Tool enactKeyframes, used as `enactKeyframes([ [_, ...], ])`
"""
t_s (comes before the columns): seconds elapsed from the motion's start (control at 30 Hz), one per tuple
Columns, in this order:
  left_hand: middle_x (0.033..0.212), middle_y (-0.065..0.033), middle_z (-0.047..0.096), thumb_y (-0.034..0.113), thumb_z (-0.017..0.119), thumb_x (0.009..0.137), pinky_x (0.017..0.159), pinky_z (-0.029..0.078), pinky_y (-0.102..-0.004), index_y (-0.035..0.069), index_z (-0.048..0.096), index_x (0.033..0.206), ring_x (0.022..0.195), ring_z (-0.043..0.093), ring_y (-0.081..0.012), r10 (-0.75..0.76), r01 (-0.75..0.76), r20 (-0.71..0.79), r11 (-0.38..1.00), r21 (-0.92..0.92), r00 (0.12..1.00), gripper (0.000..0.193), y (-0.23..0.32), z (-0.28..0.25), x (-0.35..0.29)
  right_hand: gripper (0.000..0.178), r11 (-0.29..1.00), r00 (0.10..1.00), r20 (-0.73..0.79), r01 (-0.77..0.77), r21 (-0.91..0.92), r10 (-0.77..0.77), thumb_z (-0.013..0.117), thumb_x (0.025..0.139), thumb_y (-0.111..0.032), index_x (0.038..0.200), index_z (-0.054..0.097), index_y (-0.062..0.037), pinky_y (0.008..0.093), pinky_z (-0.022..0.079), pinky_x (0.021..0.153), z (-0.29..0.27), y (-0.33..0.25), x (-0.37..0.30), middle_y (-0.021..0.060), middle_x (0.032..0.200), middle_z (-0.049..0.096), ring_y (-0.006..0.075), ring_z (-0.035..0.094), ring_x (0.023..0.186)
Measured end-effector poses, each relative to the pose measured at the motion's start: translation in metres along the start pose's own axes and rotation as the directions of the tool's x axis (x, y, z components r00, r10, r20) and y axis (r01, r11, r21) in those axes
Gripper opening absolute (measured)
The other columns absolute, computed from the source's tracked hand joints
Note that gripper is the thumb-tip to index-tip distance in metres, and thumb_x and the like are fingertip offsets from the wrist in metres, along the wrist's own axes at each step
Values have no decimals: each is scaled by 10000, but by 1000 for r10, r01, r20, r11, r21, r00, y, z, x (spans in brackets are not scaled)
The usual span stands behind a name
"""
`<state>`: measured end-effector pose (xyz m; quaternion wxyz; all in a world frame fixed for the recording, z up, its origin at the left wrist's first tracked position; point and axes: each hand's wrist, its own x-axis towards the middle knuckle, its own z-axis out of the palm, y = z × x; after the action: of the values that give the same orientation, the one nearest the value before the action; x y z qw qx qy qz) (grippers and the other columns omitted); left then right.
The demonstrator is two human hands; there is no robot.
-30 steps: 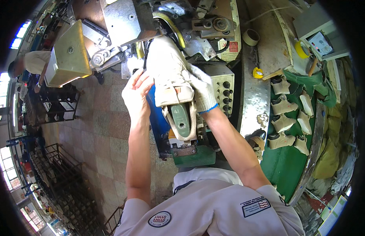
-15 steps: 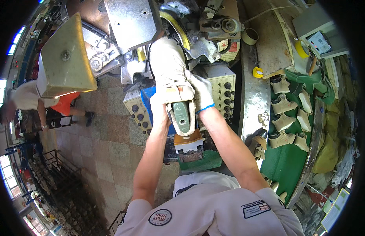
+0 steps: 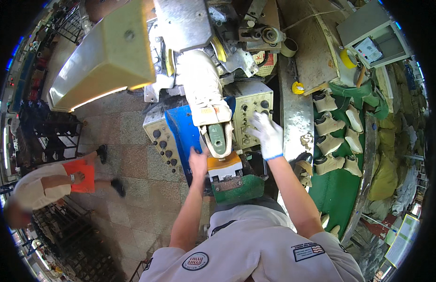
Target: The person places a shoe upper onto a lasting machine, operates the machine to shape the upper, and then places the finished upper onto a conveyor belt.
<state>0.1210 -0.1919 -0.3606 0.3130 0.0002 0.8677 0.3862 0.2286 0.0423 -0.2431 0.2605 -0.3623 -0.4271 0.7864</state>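
Observation:
A cream shoe upper on a green shoe last sits in the machine, toe end between the metal jaws and heel end toward me. My left hand, bare, is low beside the heel, in front of the blue panel. Two of its digits show apart; the rest are partly hidden by the last. My right hand, in a white glove with a blue cuff, is raised away from the shoe with its fingers spread. It hovers before the control box and holds nothing. An orange-brown pad lies beneath the heel.
A big pale lamp hood hangs at the upper left. On the right, several cream shoes stand on a green conveyor behind a metal ledge. A tape roll hangs farther back. At left, another person is by dark racks.
Both hands have let go of the shoe: the right moved off to the right and spread, the left slid down beside the heel. My view shifted, and the other person appears nearer.

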Motion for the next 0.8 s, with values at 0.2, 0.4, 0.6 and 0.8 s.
enactKeyframes([
  [0.2,1006,-176,721,337,729,859,808,532,-388,-67,645,1094,901,687,-285,307,-308,50,951,15,950,476,-103,93,-4,471,989,991,-110,-94,-118,81,483,1055,-234,1351,474,133,498,595,837,-63,-16,-54,268,1359,562,414,637,1163],
  [0.4,905,-117,754,256,749,818,725,549,-361,-19,728,961,765,705,-249,130,-102,79,952,-290,988,311,-133,-12,9,407,997,995,55,-80,12,79,596,1007,-197,1256,569,124,421,623,774,-43,-42,-64,227,1250,640,344,693,1082],
  [0.6,1026,-109,727,69,811,678,813,546,-332,-52,686,1153,895,686,-202,64,-1,143,915,-403,988,506,33,-175,-132,366,996,924,379,69,-59,-42,505,1000,-51,1319,526,127,363,609,897,-68,-91,-97,219,1243,657,273,700,1080],
  [0.8,993,-136,707,127,715,793,774,532,-302,-81,654,1156,805,663,-187,269,-189,233,930,-315,934,423,150,-158,-197,506,979,714,697,-89,181,-64,722,921,-324,1263,647,41,326,530,931,-23,-74,-114,126,1244,675,195,597,1134],
])
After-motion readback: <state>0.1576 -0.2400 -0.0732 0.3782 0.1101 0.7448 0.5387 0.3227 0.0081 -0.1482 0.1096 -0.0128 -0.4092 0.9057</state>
